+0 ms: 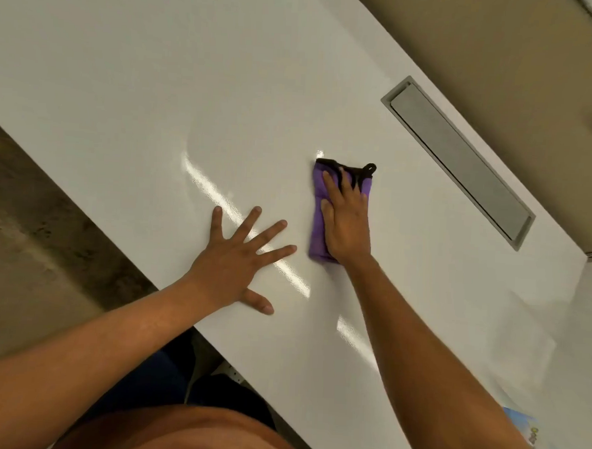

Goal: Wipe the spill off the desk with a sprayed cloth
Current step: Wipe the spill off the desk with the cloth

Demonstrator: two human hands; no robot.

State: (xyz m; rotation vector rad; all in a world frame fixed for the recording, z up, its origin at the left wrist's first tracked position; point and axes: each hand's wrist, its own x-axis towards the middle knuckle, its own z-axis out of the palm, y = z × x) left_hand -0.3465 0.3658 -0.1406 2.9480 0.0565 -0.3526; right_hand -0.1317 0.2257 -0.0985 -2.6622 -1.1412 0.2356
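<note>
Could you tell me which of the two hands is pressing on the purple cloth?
The right hand lies flat on the purple cloth; the left hand rests spread on the bare desk.

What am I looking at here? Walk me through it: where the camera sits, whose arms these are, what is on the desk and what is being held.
There is one picture, taken by a wide-angle camera worn on a person's head, looking down past their chest at their own bare arms. No machine is involved.

The surface is a white desk with a grey cable-hatch lid set into it near the far edge.

The left hand lies flat on the desk with fingers spread, holding nothing; it appears to brace the person.

The right hand presses flat on a folded purple cloth with a black trim and loop. The cloth lies on the desk beneath the palm rather than being gripped.

Bright streaks on the desk may be light reflections; no clear spill shows.
</note>
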